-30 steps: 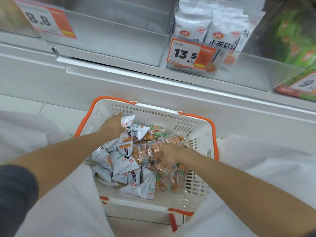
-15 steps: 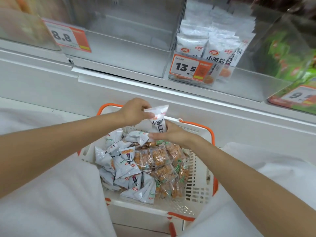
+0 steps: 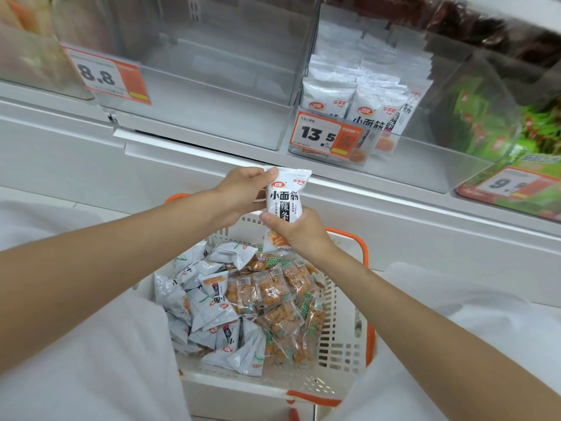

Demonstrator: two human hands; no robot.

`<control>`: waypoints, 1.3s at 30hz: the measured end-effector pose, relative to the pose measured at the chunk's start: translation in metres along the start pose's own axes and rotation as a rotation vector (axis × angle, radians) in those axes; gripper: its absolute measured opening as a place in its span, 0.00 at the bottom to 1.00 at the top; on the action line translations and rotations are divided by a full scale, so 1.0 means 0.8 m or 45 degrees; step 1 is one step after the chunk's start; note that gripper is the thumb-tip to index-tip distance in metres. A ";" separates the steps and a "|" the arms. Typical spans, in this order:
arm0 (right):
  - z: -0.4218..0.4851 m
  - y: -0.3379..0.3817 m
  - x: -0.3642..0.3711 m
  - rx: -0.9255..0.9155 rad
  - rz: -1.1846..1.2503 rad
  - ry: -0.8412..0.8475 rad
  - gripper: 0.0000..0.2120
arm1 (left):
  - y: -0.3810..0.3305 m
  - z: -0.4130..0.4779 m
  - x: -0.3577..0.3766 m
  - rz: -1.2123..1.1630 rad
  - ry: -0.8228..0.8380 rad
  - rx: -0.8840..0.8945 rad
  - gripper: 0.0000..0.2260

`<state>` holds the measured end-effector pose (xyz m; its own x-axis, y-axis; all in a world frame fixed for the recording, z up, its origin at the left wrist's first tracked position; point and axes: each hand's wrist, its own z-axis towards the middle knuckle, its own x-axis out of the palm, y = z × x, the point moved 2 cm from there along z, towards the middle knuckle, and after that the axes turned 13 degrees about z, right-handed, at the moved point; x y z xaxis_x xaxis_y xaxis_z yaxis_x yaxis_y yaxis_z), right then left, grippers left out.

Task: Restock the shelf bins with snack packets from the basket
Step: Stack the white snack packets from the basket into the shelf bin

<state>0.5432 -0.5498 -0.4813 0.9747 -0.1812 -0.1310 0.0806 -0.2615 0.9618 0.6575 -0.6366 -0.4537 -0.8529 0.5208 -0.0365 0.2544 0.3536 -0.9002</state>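
As two hands (image 3: 243, 196) (image 3: 300, 230) grip, one packet (image 3: 283, 202) stands upright.

Both hands, left hand (image 3: 243, 196) and right hand (image 3: 299, 230), grip an upright white packet (image 3: 284, 202) above the basket (image 3: 346, 338).

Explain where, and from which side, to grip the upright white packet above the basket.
Pinch the white packet across its flat faces near the top seal, from the left, as the left hand does. It stands upright, and the right hand covers its lower end.
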 end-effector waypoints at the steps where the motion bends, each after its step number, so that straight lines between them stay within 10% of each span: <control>1: 0.000 -0.001 -0.001 0.009 -0.002 -0.006 0.14 | 0.000 0.000 0.001 0.013 0.035 0.006 0.14; 14: -0.004 -0.007 -0.007 -0.227 -0.166 -0.175 0.15 | 0.009 -0.004 0.015 -0.241 -0.113 0.013 0.13; 30: -0.030 0.160 -0.205 -0.539 -0.157 -0.351 0.09 | -0.219 -0.025 0.139 0.517 -0.057 0.993 0.10; 39: 0.047 0.184 -0.276 -0.311 -0.447 -0.488 0.06 | -0.293 0.071 0.161 1.072 -0.181 1.005 0.18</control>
<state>0.3317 -0.5842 -0.3196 0.7395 -0.4656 -0.4862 0.4757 -0.1497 0.8668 0.4621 -0.6966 -0.2724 -0.6057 0.2511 -0.7550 0.4529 -0.6714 -0.5866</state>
